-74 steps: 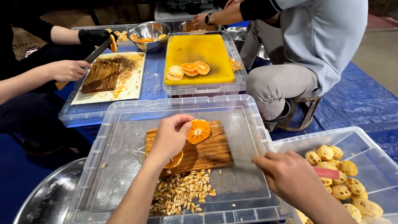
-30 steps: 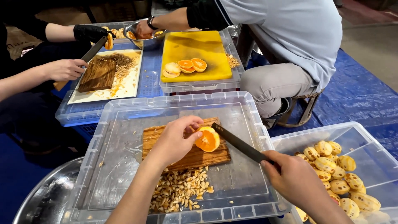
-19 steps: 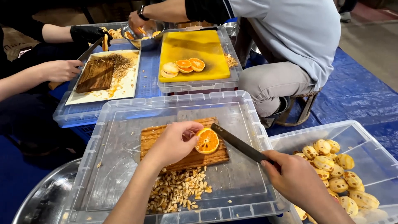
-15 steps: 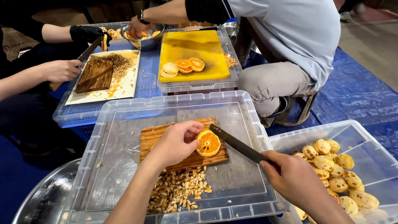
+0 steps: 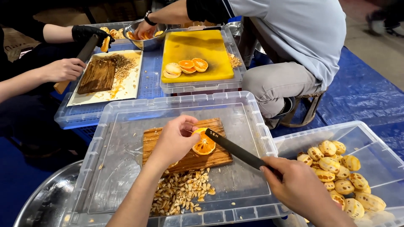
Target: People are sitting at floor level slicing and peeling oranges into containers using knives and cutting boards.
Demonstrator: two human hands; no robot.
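Observation:
My left hand (image 5: 176,138) pinches an orange fruit slice (image 5: 204,145) against a small wooden board (image 5: 187,157). My right hand (image 5: 294,185) grips the handle of a dark-bladed knife (image 5: 235,150); its tip rests on the slice's upper edge. The board lies on an upturned clear plastic lid (image 5: 126,176). A heap of pale seeds (image 5: 181,195) lies in front of the board.
A clear bin of peeled spotted fruit (image 5: 341,176) stands at right. A metal basin (image 5: 42,201) sits lower left. Across, one person holds a knife over a wooden board (image 5: 99,73); another reaches into a steel bowl (image 5: 145,35) beside a yellow board (image 5: 198,54) with slices.
The knife came from flat at my right to the slice's upper edge. My left hand shifted its hold on the slice. The person opposite reached into the steel bowl.

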